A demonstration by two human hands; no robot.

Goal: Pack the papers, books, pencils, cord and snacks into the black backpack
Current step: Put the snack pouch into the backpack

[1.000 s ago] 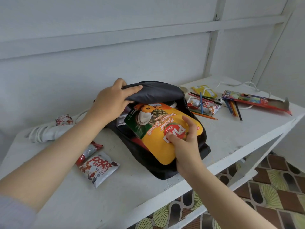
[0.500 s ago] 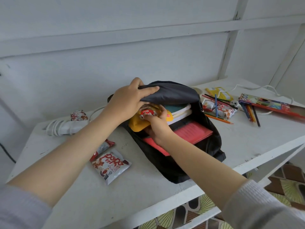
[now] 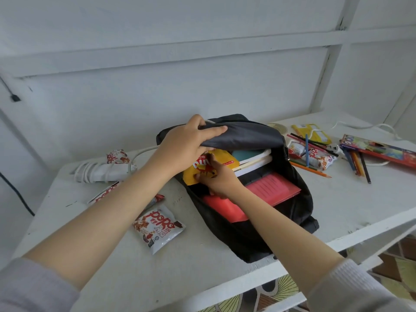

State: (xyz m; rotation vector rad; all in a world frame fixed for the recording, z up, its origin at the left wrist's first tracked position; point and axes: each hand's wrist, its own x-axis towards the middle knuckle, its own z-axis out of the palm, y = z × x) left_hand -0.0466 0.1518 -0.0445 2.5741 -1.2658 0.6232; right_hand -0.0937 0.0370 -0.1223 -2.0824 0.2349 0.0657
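Note:
The black backpack (image 3: 252,235) lies open on the white table (image 3: 351,206). My left hand (image 3: 186,140) grips its top flap and holds it up. My right hand (image 3: 217,179) pushes the yellow biscuit bag (image 3: 225,159) into the opening, fingers pinching the bag's edge. Books (image 3: 254,159) and a red folder (image 3: 272,190) sit inside. A white Popo snack pack (image 3: 157,228) lies left of the backpack, with a second pack (image 3: 103,194) partly hidden under my left arm. Loose coloured pencils (image 3: 358,163) lie to the right.
A coiled white power strip and cord (image 3: 101,171) lies at the back left. A pencil box (image 3: 378,149), a yellow packet (image 3: 313,131) and more snack packs (image 3: 317,156) are at the right, with a white cable (image 3: 369,127) behind. The table's front edge is near.
My right hand has pushed the yellow bag from on top of the backpack into its opening, uncovering the red folder. My left hand still holds the flap.

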